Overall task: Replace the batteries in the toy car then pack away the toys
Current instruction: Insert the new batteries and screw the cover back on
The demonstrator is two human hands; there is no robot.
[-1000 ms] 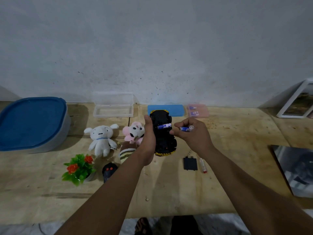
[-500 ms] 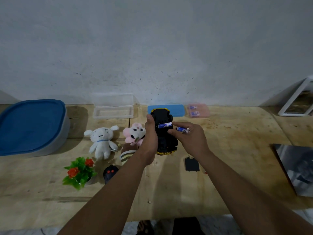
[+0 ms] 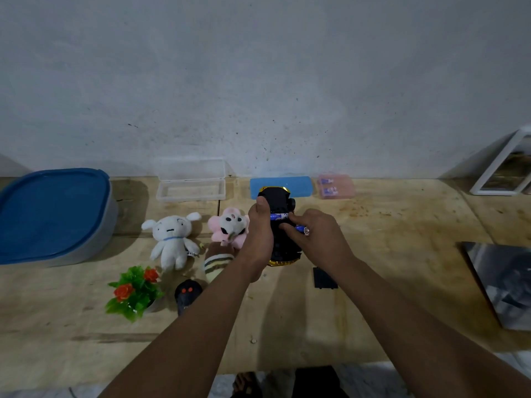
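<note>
Head view: above the worktop's (image 3: 402, 225) middle, the left hand (image 3: 258, 234) grips the upturned black toy car (image 3: 280, 202); the right hand (image 3: 319, 239) pinches a blue cylindrical battery (image 3: 301, 228) beside the seated battery (image 3: 278, 216). Match polarity, press it flat, keep the car steady.

A plain home room: plush toys (image 3: 171, 241) on a wooden table (image 3: 388, 225) against a scuffed wall (image 3: 258, 81)
</note>
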